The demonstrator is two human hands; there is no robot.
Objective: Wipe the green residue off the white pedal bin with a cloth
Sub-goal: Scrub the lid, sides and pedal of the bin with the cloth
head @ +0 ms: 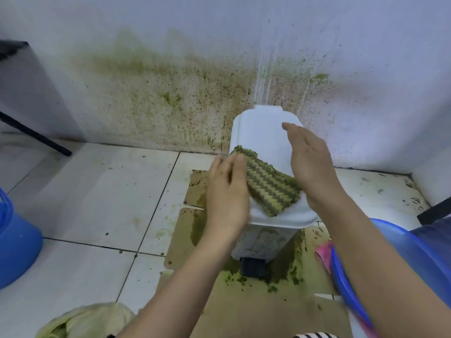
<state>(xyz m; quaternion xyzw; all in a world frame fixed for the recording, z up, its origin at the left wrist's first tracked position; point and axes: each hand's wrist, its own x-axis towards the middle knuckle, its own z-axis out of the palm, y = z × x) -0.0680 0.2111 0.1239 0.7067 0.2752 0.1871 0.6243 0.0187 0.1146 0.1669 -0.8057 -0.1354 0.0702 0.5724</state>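
A: Where is the white pedal bin [264,123] standing, and what is lying on it?

B: It is standing on stained cardboard [256,303] against the spattered wall [158,93]; the cloth [268,186], ribbed and soaked green, is lying across the near half of the lid [292,215].

A: What are the 2 hands doing?

B: The left hand [227,191] is sitting at the cloth's left edge with its fingers reaching onto it; blur is hiding whether it is pinching the fabric or only pressing, so I cannot tell. The right hand [310,162] is flat, fingers straight and released, grasping nothing; its heel seems to be resting at the cloth's right end.

A: Which step is in hand?

B: I am judging it as the lid wipe; the lid is looking mostly white, while the front panel [246,245] above the black pedal [252,267] is showing green residue [269,233].

A: And next?

B: The cloth is looking saturated, so it is probably calling for a fold to a cleaner face or a rinse, perhaps in the blue basin [353,264]; then firm strokes down the front, with 1 hand bracing the bin.
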